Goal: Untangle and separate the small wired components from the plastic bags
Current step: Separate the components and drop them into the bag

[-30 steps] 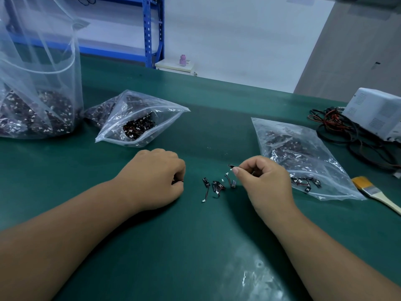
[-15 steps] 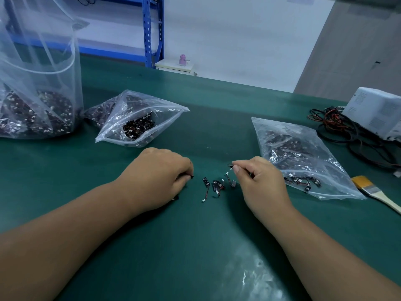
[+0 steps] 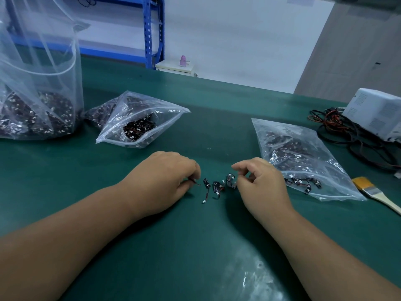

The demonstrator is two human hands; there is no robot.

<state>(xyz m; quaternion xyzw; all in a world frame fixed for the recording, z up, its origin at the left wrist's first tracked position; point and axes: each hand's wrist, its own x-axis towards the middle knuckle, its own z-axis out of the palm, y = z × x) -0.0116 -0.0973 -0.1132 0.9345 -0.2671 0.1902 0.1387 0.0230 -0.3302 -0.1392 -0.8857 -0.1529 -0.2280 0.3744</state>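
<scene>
Three small black wired components lie in a row on the green mat between my hands: one (image 3: 206, 183) with a thin wire and a white plug, one (image 3: 217, 187) in the middle, one (image 3: 230, 180) standing up at the right. My left hand (image 3: 165, 181) is closed, pinching another component's thin wire at its fingertips. My right hand (image 3: 260, 183) hovers just right of the row with index and thumb curled apart and nothing between them. A flat clear bag (image 3: 303, 157) of components lies right of that hand, several at its mouth.
An open clear bag (image 3: 138, 124) of components lies behind my left hand, and a tall bag (image 3: 36, 94) stands at far left. A paintbrush (image 3: 373, 192), a white device (image 3: 377, 114) and tangled cables (image 3: 351, 137) fill the right side. Blue shelving (image 3: 152, 29) stands beyond the table.
My left hand slid right toward the row, its pinched wire now showing. My right hand let go of the component it pinched, which now stands on the mat, and opened its fingers.
</scene>
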